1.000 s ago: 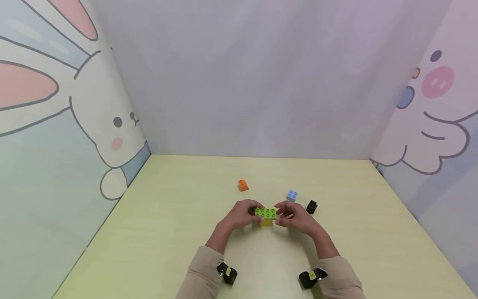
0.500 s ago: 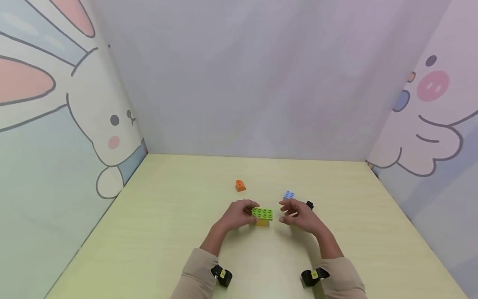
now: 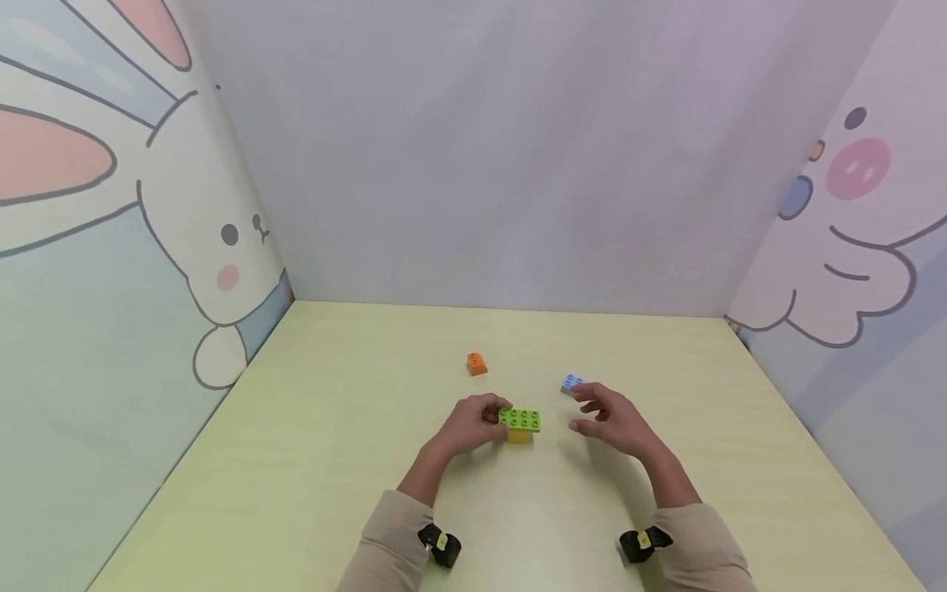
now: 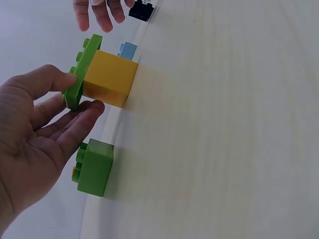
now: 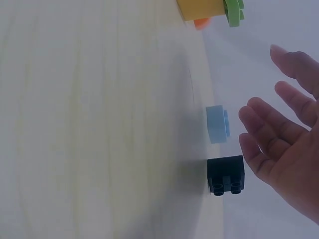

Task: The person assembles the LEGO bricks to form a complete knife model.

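Note:
My left hand (image 3: 469, 426) pinches the left end of a flat green building brick (image 3: 521, 418) between thumb and fingers. This green piece sits studs-up on a yellow brick (image 4: 110, 77), which stands on the table. To the right, my right hand (image 3: 620, 421) hovers with loosely bent, spread fingers and holds nothing. It is close to a light blue brick (image 5: 216, 124) and a black brick (image 5: 226, 175) in the right wrist view. From the head camera, the right hand hides the black brick and covers part of the blue one.
An orange sloped brick (image 3: 477, 364) lies farther back on the pale wooden table (image 3: 355, 395). A second green brick (image 4: 95, 168) stands beside the left hand in the left wrist view. Walls with cartoon animals (image 3: 229, 279) enclose the table's sides, and a plain grey wall (image 3: 510, 164) stands behind.
My right hand has drawn away from the green brick toward the right, over the blue and black bricks. The left hand keeps its hold on the green brick.

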The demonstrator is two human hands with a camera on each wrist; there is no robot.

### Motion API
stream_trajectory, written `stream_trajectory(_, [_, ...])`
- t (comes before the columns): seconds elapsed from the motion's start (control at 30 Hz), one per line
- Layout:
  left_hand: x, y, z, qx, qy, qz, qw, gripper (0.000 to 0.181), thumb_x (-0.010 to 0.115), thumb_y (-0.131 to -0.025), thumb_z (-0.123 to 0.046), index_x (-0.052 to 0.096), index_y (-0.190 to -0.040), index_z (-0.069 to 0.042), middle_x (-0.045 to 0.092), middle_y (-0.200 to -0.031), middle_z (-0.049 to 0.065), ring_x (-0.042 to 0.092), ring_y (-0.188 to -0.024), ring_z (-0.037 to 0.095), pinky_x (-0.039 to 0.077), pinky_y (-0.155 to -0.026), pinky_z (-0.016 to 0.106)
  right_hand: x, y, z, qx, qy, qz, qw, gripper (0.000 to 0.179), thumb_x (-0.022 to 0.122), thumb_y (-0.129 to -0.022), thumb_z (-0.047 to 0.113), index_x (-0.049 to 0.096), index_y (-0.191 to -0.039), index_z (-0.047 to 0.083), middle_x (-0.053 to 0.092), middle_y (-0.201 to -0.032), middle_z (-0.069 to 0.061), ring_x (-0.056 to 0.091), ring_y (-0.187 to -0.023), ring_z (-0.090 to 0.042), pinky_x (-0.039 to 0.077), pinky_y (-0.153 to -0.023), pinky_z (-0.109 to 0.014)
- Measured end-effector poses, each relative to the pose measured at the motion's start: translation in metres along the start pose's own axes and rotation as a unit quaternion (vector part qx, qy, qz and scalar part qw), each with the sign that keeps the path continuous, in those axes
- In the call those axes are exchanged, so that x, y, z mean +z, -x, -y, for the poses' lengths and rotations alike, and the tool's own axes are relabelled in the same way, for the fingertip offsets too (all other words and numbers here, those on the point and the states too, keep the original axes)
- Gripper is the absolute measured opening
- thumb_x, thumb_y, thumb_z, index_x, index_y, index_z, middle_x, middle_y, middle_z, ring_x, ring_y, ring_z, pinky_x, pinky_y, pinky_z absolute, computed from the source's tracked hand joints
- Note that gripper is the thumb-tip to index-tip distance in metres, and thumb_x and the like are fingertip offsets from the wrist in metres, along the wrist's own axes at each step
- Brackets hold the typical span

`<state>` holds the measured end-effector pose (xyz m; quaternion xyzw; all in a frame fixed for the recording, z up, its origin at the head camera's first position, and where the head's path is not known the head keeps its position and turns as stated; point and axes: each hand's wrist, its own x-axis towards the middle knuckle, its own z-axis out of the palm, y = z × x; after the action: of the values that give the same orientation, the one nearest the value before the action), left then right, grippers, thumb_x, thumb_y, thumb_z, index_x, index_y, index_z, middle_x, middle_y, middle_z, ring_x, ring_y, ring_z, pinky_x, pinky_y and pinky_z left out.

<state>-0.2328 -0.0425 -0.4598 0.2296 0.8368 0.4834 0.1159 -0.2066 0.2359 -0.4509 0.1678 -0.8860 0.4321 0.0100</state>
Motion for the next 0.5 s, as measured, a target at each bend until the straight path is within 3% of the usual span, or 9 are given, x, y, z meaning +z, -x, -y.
stream_trajectory(0.5, [-0.005,-0.003,-0.003,-0.002,-0.024,0.032,0.9992,0.027,0.067,-0.084,-0.008,0.062,-0.111,-0.007,0.061,-0.093,-0.003,0.057,-0.083,0.010,0.047,-0.072,0.026,-0.017,-0.013,-0.015,-0.004,0.021,-0.054,0.9983,0.050,0.072,-0.082,0.013,0.052,-0.126,0.000,0.054,-0.118,-0.023,0.055,-0.101,-0.036,0.046,-0.077,-0.049])
